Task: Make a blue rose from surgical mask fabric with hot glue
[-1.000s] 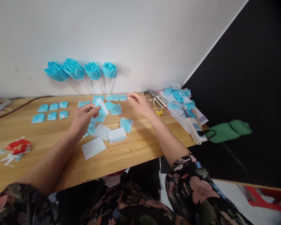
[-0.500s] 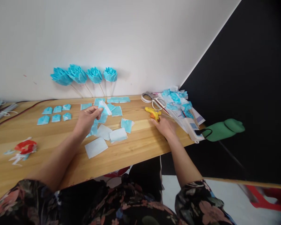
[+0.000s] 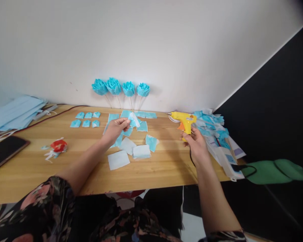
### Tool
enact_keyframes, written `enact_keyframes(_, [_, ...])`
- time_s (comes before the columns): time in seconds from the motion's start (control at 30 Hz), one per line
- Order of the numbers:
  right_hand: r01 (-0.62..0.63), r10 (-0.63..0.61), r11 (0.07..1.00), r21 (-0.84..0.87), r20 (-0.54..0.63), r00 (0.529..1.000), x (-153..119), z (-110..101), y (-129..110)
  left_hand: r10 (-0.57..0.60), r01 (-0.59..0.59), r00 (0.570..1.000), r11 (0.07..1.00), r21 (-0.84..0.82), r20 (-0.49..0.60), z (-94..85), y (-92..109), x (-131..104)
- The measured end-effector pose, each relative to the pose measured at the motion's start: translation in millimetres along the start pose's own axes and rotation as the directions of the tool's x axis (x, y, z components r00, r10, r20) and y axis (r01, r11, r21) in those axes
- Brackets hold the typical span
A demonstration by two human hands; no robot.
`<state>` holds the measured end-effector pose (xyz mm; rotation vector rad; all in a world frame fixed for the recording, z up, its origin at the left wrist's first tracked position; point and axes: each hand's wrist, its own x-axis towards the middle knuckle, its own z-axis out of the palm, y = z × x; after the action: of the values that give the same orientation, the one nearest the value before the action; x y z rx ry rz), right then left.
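Between the fingertips of my left hand (image 3: 116, 129) is a small folded blue-and-white piece of fabric (image 3: 134, 120), held above the wooden table (image 3: 166, 168). My right hand (image 3: 195, 143) grips the handle of a yellow glue gun (image 3: 183, 118), its nozzle pointing left. Blue and white cut squares, among them a white one (image 3: 118, 160) and a blue one (image 3: 152, 143), lie below and around my left hand. Several small folded blue pieces (image 3: 86, 123) sit in two rows to the left. Blue fabric flowers (image 3: 128, 89) on thin sticks lean against the wall.
Blue masks (image 3: 15, 112) and a dark phone (image 3: 6, 152) lie at the left, near red-and-white scraps (image 3: 58, 146). At the right are blue scraps (image 3: 212, 122), a white power strip (image 3: 228, 163) and a green bottle (image 3: 275, 171).
My right hand has lifted the glue gun off the table. My left hand still pinches the folded piece. The view has turned left, showing the masks and phone.
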<state>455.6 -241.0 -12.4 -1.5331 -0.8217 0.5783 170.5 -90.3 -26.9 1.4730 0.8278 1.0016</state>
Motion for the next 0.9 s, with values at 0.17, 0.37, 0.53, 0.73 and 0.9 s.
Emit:
enact_keyframes(0.17, [-0.146,0.068,0.923,0.355,0.223,0.972,3.3,20.9,-29.4,-0.007,0.007,1.0,1.0,-0.016,0.0,-2.9,-3.3,2.9])
enact_keyframes(0.37, [-0.194,0.055,0.921,0.338,0.381,0.923,20.7,54.1,-45.0,-0.014,0.012,1.0,0.998,-0.065,-0.025,-8.3,-6.7,6.8])
enact_keyframes(0.53, [-0.064,-0.094,0.937,0.342,0.425,0.9,30.9,80.7,-54.0,-0.026,0.022,0.999,0.994,-0.104,-0.046,-11.3,-8.3,8.6])
enact_keyframes(0.73, [-0.07,-0.13,0.932,0.357,0.508,0.851,34.0,88.0,-19.3,-0.031,0.026,0.998,0.994,-0.103,-0.046,-12.8,-8.0,8.6])
enact_keyframes(0.9, [-0.105,-0.083,0.942,0.318,0.526,0.846,27.8,85.8,9.4,-0.047,0.047,0.997,0.999,-0.006,-0.058,-12.9,-7.3,7.9])
